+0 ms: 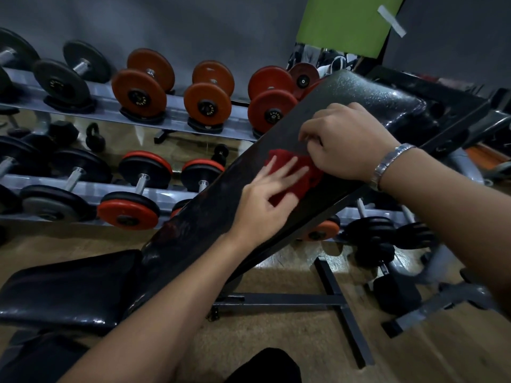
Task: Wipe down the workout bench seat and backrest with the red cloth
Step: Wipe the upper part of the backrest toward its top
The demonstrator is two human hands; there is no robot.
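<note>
Knee (265, 366) in dark fabric pokes in at 6 o'clock, right at the bottom edge, with wooden floor (290, 341) around it. Over at 8 o'clock sits the black seat (69, 288), lying flat and kinda shiny. The dark metal frame (290, 299) runs across the floor under it, toward 5 o'clock.

From the seat the backrest (199, 230) tilts up toward 1 o'clock, black and glossy too. The red cloth (309, 179) is lying on the backrest about halfway up, pretty much dead centre of the view, all bunched up.

Left hand (265, 200) is flat on the cloth, fingers (293, 172) spread out and straight, pointing up toward 1 o'clock. Right hand (351, 145) is just past it at 2 o'clock from the cloth, fingers (307, 134) curled in and pinching the cloth's upper edge. Metal wristband (387, 164) on that wrist.

Behind the backrest, from 9 to 12 o'clock, there's a two-tier dumbbell rack (177, 111) loaded with orange dumbbells (141, 92) and black ones. A small kettlebell (95, 138) sits on the floor between the tiers. Grey wall (193, 23) at the back, with a green panel (351, 23) at 1 o'clock.
</note>
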